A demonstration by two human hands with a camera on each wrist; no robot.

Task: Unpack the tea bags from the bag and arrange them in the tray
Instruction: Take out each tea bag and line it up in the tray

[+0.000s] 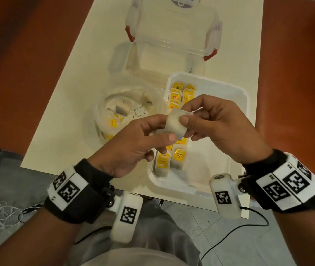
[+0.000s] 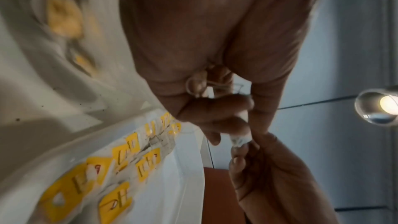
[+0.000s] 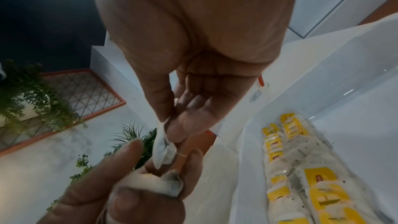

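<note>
Both your hands meet just above the near-left corner of the tray (image 1: 237, 104), and between them is one white tea bag (image 1: 176, 125): your right hand (image 1: 220, 129) pinches its upper part between thumb and forefinger, while your left hand (image 1: 133, 144) has thumb and fingers curled on its lower edge and on what looks like a second bag bunched below it. So each grip is closed on a tea bag, neither one slack. The step in hand looks like separating or straightening this bag before it goes down, so pull gently along the string rather than across the paper, since dark specks on the tray floor suggest these bags shed or tear easily. Then lay it flat beside the two columns of tea bags (image 1: 179, 95) with yellow tags that already line the tray's left side, tag facing up like the rest. The clear bag (image 1: 126, 112) sits on the desk (image 1: 95, 54) just left of the tray, with more tea bags inside; how many is hard to tell through the crumpled plastic. Your hands hide the middle of the columns. The left wrist view is blurred, and the lidded clear box (image 1: 172, 35) beyond the tray is cut off at the top.
</note>
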